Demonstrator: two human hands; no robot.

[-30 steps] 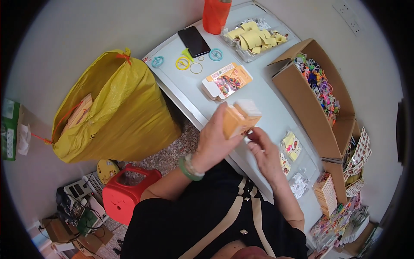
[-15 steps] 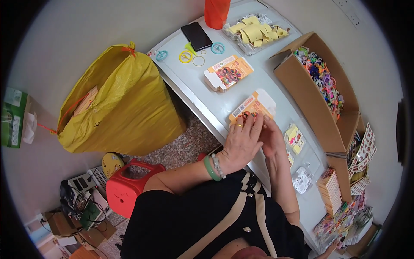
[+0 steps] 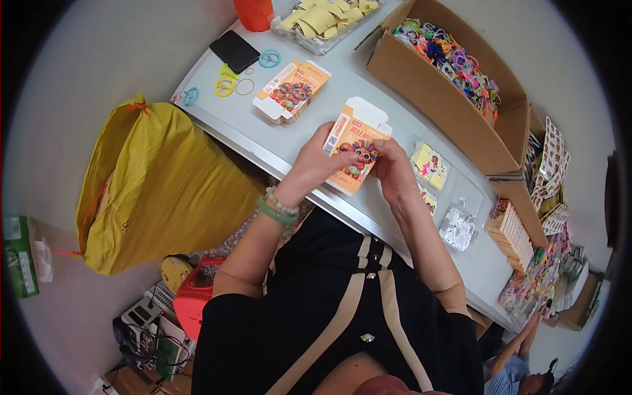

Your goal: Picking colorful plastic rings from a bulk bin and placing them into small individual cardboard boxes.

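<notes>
Between my two hands is a small orange carton [image 3: 349,138] with a cartoon print and an unfolded white flap at its far end. My left hand [image 3: 317,160] grips its left side, thumb across the printed face. On the right side, my right hand [image 3: 393,164] pinches the edge with thumb and fingers; some fingertips are hidden behind the carton. Farther left on the table lies a stack of similar flat cartons [image 3: 294,89]. Beside my right hand are clear trays with small yellow cards [image 3: 429,166] and silvery packets [image 3: 458,228].
A long cardboard box [image 3: 454,85] of colourful cords runs along the right side. At the back are a black phone [image 3: 234,51], plastic rings [image 3: 224,86] and a tray of yellow papers [image 3: 322,20]. A yellow sack [image 3: 164,191] stands left; a co-worker [image 3: 520,368] is at lower right.
The carton is now lifted and turned more upright, its printed face showing. My left hand has moved from over it to its left side. The whole view has shifted.
</notes>
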